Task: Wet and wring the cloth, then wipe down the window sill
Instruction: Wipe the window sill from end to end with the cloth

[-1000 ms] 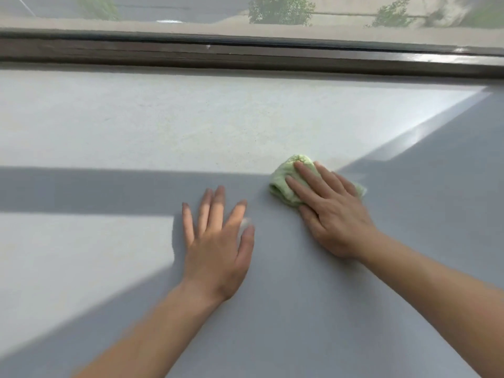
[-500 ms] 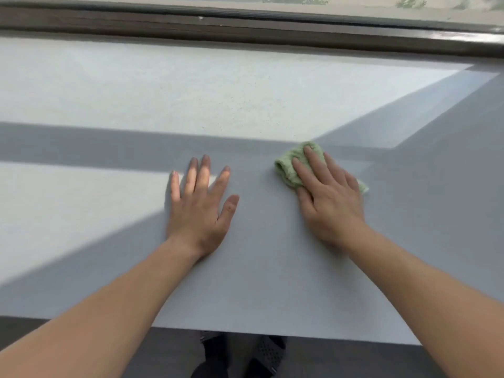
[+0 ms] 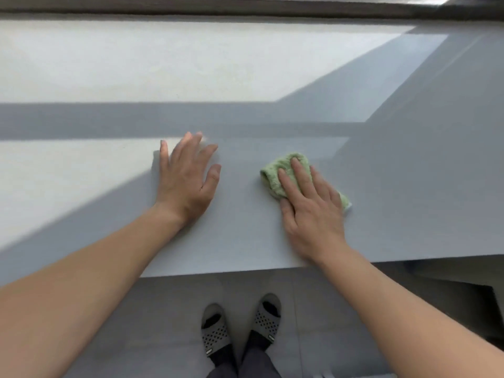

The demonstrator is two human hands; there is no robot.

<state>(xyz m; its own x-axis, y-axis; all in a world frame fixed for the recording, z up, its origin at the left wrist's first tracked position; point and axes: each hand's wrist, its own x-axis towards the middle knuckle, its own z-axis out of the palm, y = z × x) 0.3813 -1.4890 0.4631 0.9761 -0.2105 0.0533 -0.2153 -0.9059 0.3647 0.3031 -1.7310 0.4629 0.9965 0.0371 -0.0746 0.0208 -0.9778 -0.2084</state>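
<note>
- Pale grey sill [image 3: 240, 236] runs wide under a dark window frame [image 3: 245, 6], crossed by bands of sun and shade; below its near edge lies a grey floor [image 3: 163, 309] with two slippered feet [image 3: 215, 330].
- Green cloth [image 3: 271, 173] lies bunched on the sill right of centre, in shade, well short of the frame.
- Right hand [image 3: 311, 214] lies flat on the cloth, its fingers straight and pressing down, not curled round it.
- Left hand [image 3: 185, 184] rests palm-down on the bare sill, well apart from the cloth, released and holding nothing.
- Handling, as I judge it: the cloth looks like soft terry, light and limp, with no stiffness of its own. It should slide easily on so smooth a surface and may bunch or roll under a push, so a flat palm over its middle suits wiping better than a pinch at an edge.
- Most of the cloth is hidden under the right hand; only its far lobe and a corner by the little finger show.
- Whether it is damp cannot be told, nor any dirt or wet streak on the sill.
- Left fingertips are blurred.
- Both ends of the sill are cut off.
</note>
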